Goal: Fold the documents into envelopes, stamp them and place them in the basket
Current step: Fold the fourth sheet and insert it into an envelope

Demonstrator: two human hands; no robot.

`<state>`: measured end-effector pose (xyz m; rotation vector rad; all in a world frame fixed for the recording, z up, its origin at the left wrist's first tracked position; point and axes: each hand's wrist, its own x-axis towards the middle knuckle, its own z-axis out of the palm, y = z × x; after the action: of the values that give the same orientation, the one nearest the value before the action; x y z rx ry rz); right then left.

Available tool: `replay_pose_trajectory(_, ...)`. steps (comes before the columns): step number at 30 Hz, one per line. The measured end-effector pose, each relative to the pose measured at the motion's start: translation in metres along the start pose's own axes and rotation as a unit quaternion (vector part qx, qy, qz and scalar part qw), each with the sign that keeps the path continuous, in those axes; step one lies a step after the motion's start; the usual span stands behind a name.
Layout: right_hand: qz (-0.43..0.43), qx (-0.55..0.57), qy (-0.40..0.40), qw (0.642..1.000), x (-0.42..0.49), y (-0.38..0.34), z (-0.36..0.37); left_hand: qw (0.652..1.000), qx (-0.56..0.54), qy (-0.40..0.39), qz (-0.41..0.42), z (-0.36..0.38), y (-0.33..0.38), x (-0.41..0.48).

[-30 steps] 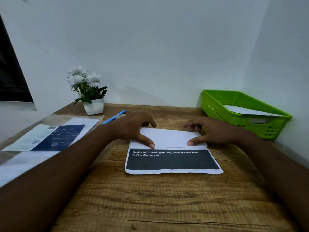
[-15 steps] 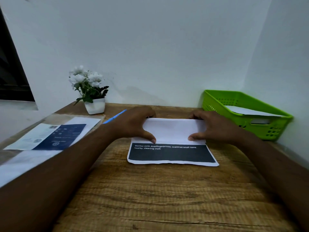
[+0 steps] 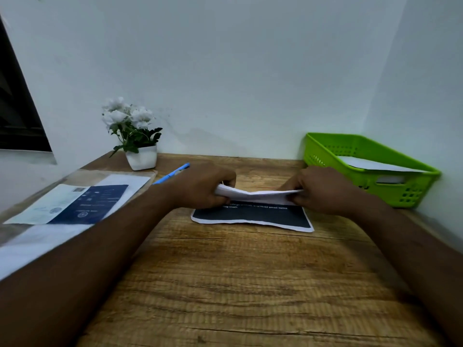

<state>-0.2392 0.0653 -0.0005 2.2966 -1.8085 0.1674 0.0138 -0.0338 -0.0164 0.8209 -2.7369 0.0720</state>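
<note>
A printed document (image 3: pixel 253 216) with a dark band and white text lies on the wooden table (image 3: pixel 238 284). Its folded white upper part is lifted off the table and bows slightly in the middle. My left hand (image 3: pixel 200 186) pinches the fold's left end. My right hand (image 3: pixel 323 190) pinches its right end. The green basket (image 3: pixel 333 146) stands at the back right against the wall, with a white envelope (image 3: pixel 370 164) lying inside it.
A blue pen (image 3: pixel 172 173) lies behind my left hand. A white pot of white flowers (image 3: pixel 136 144) stands at the back left. More papers, one with a dark blue panel (image 3: pixel 92 204), lie on the left.
The folded white part lay flat under my hands before. Now both hands have gripped its ends and raised it towards me, covering more of the dark band.
</note>
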Motion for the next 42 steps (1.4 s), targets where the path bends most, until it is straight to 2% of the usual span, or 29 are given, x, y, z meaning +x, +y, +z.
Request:
replay_pose_trajectory(5,-0.048,-0.014,-0.042,0.998,-0.002,-0.010,-0.006,0.999,0.019,-0.049,0.010,-0.003,0.006,0.001)
replay_pose_trajectory(12,-0.057,0.059,-0.111,0.990,0.000,-0.005,0.002,0.994,0.007,-0.112,0.008,-0.006,0.011,0.002)
replay_pose_trajectory(17,-0.046,0.071,-0.145,0.986,-0.002,-0.011,-0.001,0.988,0.029,-0.151,0.006,-0.008,0.017,0.003)
replay_pose_trajectory(27,-0.063,0.077,-0.134,0.986,-0.004,-0.020,-0.004,0.990,-0.030,-0.141,0.006,-0.012,0.024,0.000)
replay_pose_trajectory(34,-0.106,0.130,-0.039,0.985,0.003,-0.038,0.019,0.987,-0.049,-0.150,0.009,-0.012,0.025,0.001)
replay_pose_trajectory(38,-0.100,0.147,-0.059,0.982,0.007,-0.041,0.024,0.986,-0.066,-0.150,0.002,-0.012,0.023,0.000)
replay_pose_trajectory(42,-0.078,0.152,-0.095,0.981,0.007,-0.031,0.018,0.978,-0.078,-0.190,-0.028,-0.015,0.016,0.001)
